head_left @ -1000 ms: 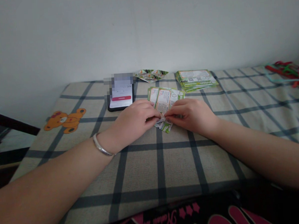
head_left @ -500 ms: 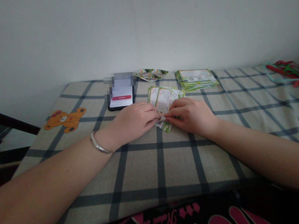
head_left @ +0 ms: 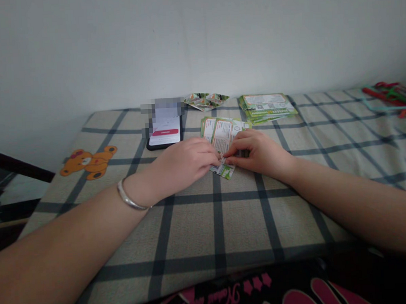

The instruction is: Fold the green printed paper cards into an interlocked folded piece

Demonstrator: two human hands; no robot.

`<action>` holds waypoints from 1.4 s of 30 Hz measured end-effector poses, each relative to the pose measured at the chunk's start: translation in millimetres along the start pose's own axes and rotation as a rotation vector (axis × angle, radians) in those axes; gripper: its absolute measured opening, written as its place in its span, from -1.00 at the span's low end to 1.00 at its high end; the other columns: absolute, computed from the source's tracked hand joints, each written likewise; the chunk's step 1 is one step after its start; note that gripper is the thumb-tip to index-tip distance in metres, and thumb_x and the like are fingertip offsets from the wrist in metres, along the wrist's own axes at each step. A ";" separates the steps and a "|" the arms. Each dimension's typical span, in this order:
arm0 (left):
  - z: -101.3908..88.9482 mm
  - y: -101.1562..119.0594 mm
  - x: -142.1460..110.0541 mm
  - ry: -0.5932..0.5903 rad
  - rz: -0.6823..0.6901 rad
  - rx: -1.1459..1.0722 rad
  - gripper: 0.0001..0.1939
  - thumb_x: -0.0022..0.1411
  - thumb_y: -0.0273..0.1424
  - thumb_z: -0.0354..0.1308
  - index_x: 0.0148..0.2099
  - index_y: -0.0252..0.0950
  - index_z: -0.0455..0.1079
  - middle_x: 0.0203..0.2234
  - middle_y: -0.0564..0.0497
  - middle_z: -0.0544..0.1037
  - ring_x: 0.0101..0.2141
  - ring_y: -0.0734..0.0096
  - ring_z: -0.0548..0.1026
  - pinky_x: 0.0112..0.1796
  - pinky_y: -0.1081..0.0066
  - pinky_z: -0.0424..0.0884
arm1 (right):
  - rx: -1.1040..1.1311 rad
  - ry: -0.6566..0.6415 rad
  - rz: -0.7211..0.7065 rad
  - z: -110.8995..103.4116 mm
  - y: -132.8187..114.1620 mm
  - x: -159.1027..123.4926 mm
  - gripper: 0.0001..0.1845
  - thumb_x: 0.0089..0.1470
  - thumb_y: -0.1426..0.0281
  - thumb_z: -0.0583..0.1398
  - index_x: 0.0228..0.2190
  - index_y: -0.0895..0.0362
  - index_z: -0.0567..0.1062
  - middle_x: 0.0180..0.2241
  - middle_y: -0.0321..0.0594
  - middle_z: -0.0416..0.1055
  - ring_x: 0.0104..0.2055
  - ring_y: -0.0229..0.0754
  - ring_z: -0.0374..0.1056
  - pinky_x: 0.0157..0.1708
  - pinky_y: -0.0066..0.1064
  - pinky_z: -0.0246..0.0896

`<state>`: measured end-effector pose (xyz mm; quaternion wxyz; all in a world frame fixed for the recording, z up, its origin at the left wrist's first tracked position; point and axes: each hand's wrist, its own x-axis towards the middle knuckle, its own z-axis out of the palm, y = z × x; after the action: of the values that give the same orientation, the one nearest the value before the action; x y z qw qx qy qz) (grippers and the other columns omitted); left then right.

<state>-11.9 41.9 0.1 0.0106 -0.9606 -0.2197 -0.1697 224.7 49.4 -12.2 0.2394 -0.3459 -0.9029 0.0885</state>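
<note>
A pale wall rises behind your desk, which is spread with a checked cloth, and along its far side lie a phone, a folded paper and a stack of cards. Nearer you, just short of some green-edged cards, your right hand has its grip pinching a printed card; your left hand meets it there, though you cannot tell whether that grip pinches too.

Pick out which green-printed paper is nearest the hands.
The front group, partly covered by fingers; the right stack and creased paper lie farther back, near the wall.
</note>
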 end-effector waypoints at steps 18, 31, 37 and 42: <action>-4.8 -0.6 -0.6 -0.076 0.051 0.070 -0.76 0.33 -0.50 0.01 -0.13 -0.29 0.52 -0.16 -0.07 0.58 -0.04 0.23 0.50 0.01 0.20 0.46 | -0.307 -0.060 -0.266 -6.6 -15.5 -8.9 -0.76 0.18 0.45 0.14 -0.19 0.06 0.60 -0.19 -0.20 0.55 -0.15 -0.09 0.38 -0.19 -0.29 0.24; -20.7 -1.3 -0.7 -0.141 0.135 0.174 -0.70 0.25 -0.55 0.05 -0.10 -0.20 0.55 -0.08 0.02 0.60 0.08 0.24 0.43 0.16 0.18 0.31 | -0.167 -0.117 -0.265 -14.9 -10.2 -9.5 -0.71 0.09 0.54 0.14 -0.21 0.10 0.61 -0.18 -0.18 0.57 -0.10 -0.10 0.41 -0.11 -0.25 0.28; -21.2 4.4 2.0 -0.187 0.122 0.204 -0.71 0.30 -0.51 -0.01 -0.09 -0.28 0.54 -0.10 -0.03 0.60 -0.01 0.23 0.48 0.08 0.20 0.37 | -0.266 -0.103 -0.251 -13.4 -15.1 -8.5 -0.75 0.08 0.51 0.15 -0.26 0.10 0.61 -0.21 -0.15 0.53 -0.17 -0.06 0.37 -0.20 -0.26 0.25; -25.0 12.5 4.2 -0.249 0.070 0.232 -0.70 0.30 -0.51 -0.02 -0.09 -0.27 0.53 -0.10 -0.03 0.60 -0.03 0.22 0.50 0.03 0.20 0.40 | -0.282 -0.131 -0.229 -16.3 -17.0 -6.8 -0.74 0.08 0.53 0.13 -0.30 0.10 0.61 -0.27 -0.16 0.52 -0.21 -0.11 0.37 -0.23 -0.30 0.22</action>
<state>-11.0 30.1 25.7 0.1002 -0.9736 -0.2039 -0.0222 227.2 32.1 5.0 0.1378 -0.2645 -0.9535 -0.0441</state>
